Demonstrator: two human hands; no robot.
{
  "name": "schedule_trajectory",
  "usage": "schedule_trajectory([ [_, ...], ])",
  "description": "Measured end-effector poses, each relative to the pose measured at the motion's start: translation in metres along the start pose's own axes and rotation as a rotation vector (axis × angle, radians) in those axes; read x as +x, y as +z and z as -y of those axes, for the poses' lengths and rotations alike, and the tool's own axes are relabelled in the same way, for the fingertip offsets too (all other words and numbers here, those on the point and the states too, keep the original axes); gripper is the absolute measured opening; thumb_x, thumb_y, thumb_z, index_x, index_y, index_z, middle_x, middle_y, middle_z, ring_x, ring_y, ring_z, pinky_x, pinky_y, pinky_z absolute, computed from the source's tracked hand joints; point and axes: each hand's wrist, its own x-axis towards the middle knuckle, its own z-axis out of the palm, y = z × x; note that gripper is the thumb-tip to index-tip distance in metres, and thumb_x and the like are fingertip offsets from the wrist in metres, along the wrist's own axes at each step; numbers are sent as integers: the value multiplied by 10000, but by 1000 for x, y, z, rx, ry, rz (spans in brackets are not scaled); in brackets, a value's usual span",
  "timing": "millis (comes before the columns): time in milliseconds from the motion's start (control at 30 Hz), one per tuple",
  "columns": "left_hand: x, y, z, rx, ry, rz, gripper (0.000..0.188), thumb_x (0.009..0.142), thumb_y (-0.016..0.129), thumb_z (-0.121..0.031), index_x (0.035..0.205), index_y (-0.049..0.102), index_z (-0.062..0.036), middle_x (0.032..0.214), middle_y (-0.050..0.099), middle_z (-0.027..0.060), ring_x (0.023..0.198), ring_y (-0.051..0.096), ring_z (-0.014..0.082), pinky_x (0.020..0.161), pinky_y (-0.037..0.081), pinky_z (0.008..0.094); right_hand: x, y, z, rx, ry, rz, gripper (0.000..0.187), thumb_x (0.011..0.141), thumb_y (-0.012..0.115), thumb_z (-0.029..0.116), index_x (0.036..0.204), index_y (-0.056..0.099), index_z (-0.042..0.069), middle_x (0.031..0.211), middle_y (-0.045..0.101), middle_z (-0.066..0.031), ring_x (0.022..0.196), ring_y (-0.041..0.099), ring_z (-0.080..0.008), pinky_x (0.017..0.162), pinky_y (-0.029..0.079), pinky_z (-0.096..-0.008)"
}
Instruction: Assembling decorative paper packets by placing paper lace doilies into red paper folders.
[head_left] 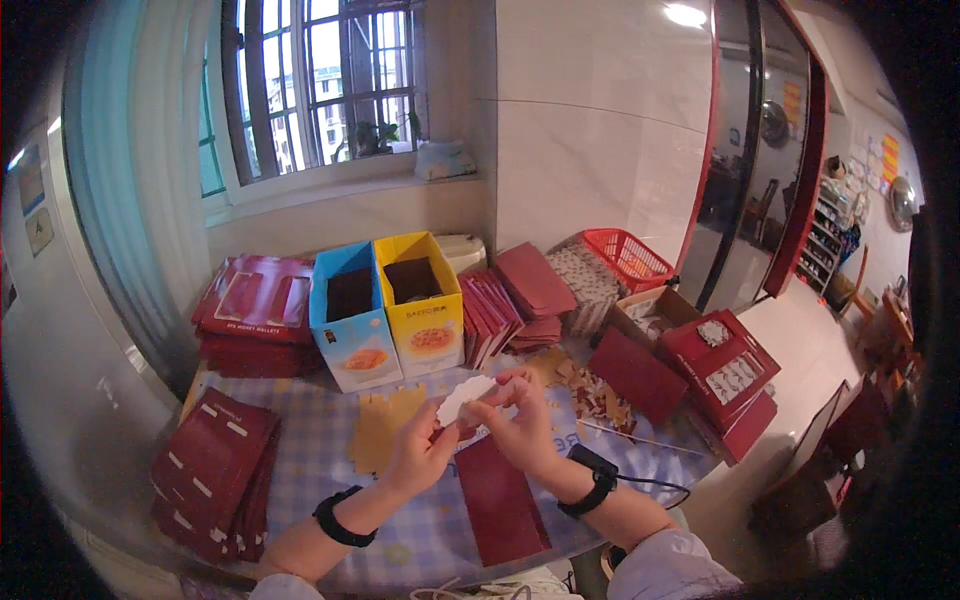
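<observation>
Over the middle of the table, both hands hold a small white paper piece with a scalloped edge (463, 396). My left hand (424, 448) pinches its lower left side between thumb and fingers. At its right side, the thumb and fingers of my right hand (522, 420) grip it. A flat dark red folder (500, 505) lies on the table just below my hands. Left of my hands lie yellow paper pieces (386, 430). To their right is a heap of small red and cream scraps (597, 400).
A blue-and-white checked cloth (330, 480) covers the table. Dark red packets are stacked at left (215, 470). Behind stand a blue box (355, 345), a yellow box (425, 340) and a red basket (628, 258). More red packages (720, 370) sit at the right edge; a cable (655, 484) runs from the right wrist.
</observation>
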Motion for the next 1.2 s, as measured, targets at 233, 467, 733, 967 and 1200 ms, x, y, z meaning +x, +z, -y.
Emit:
schedule_trajectory([
  [233,-2,-3,-7,194,9,-64,196,859,500,-104,1034,499,-18,761,552,-1,662,499,33,572,402,181,4,-1,4,313,205,57,258,696,697,139,827,479,91,871,497,-39,789,478,-127,639,381,-255],
  [467,-1,-8,0,175,-65,-97,161,863,506,-150,937,553,-16,729,547,-10,574,450,29,526,379,177,1,0,0,362,190,104,206,726,645,74,865,497,106,880,526,-38,789,500,-147,666,407,-290],
  [733,4,4,-19,-66,-154,-204,179,856,522,-162,882,564,10,697,588,23,588,554,57,481,424,194,8,-8,9,-642,-630,-49,268,553,728,176,811,656,167,838,553,59,783,503,-140,704,306,-333],
  [967,-1,2,-17,199,-65,-133,189,814,578,-120,712,523,29,636,581,26,601,549,50,504,424,205,4,-9,14,-694,-641,-38,277,536,728,183,802,653,165,822,558,65,767,509,-129,676,308,-326],
  [1200,-3,2,-17,267,-36,-126,198,812,572,-103,684,490,25,576,547,35,573,532,37,478,411,209,4,-9,13,-688,-670,-38,257,525,731,190,762,636,162,785,557,69,690,514,-114,642,311,-321],
])
